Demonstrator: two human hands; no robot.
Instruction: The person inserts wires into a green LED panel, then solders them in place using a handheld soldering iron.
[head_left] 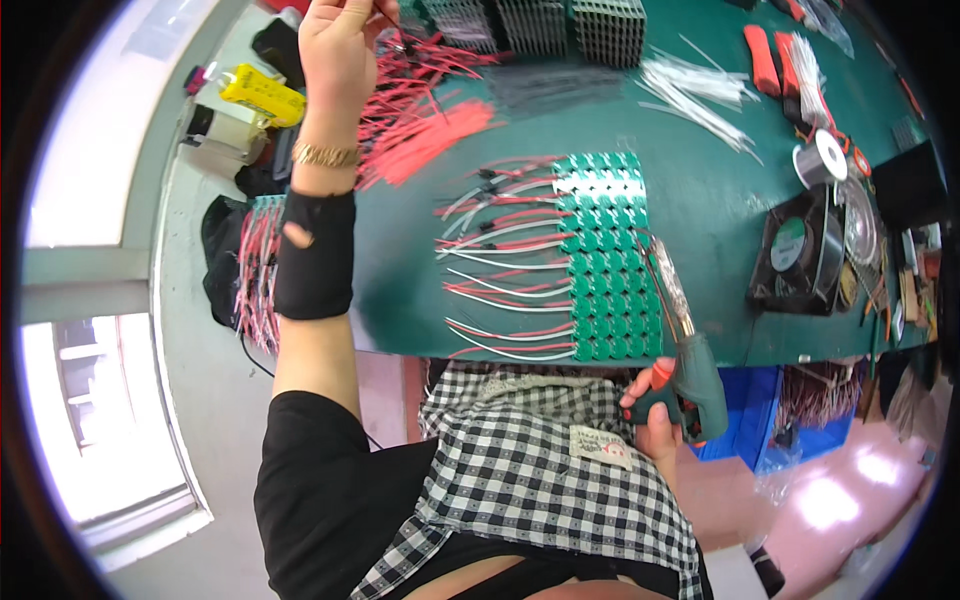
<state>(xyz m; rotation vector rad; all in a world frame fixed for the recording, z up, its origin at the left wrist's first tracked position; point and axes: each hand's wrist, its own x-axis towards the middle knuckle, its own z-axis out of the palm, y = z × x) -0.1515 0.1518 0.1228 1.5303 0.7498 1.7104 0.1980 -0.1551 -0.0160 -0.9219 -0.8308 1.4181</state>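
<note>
My left hand [338, 38] reaches to the far edge above a heap of red wires [425, 65], its fingers pinched on a thin wire [384, 14] that is partly cut off by the picture's edge. Near the front edge of the table, my right hand [652, 415] is wrapped round the handle of a green soldering gun [702, 385], whose metal nozzle points away from me. Just left of that nozzle lies a panel of small round green circuit boards [612, 260]. Red and white wires [505, 290] stick out from the panel's left side, some with dark sleeves on them.
Red tubing pieces [435, 140], black strips [555, 88] and white wires [695, 90] lie across the far table. A solder spool [820, 158] and a black fan [797, 248] stand at right. A yellow bottle [262, 95] is at left; a blue bin [745, 410] sits below the table.
</note>
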